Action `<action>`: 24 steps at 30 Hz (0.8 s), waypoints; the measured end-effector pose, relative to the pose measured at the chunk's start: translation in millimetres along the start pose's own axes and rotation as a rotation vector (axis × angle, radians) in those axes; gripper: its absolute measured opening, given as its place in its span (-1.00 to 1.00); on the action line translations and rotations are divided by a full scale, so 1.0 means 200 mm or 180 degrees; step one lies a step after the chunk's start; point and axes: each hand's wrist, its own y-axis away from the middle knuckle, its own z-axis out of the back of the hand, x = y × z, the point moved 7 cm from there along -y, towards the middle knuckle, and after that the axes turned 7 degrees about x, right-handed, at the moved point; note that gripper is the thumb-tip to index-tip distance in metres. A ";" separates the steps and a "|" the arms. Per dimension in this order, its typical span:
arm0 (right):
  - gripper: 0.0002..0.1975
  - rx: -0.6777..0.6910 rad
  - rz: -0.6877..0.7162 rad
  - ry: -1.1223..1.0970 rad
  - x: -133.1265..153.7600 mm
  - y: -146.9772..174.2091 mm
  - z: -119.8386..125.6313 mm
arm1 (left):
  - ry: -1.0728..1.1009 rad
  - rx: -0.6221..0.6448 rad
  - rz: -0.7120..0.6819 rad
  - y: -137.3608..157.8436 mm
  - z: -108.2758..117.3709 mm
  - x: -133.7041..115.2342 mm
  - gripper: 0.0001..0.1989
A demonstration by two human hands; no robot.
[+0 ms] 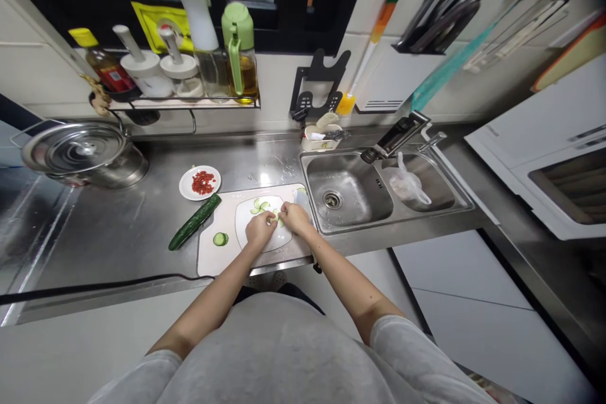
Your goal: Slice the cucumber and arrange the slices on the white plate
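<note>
A white squarish plate (242,227) stands on the pale cutting board (211,259), with thin half-round cucumber slices (259,206) fanned near its far side. Over its middle, my left hand (260,228) is closed in a pinch, thumb and forefinger at a pale green cucumber slice. My right hand (295,218) pinches close beside it, at slices by the plate's right side; its fingertips partly hide them. A small stack of round cucumber slices (220,239) lies on the board's left part. Left of the board rests a long dark green cucumber (194,223), one end touching the board's edge.
A round plate of chopped red pieces (202,182) sits behind the cucumber. At the board's right edge lies a knife (302,198). The double sink (350,189) is to the right, a plastic bag (409,186) in its smaller basin. A lidded steel pot (89,154) stands far left.
</note>
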 end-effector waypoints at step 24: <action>-0.72 -0.0154 -0.0119 0.0223 0.01 -0.01 0.04 | -0.0310 -0.0165 -0.0296 -0.02 0.00 -0.04 -0.82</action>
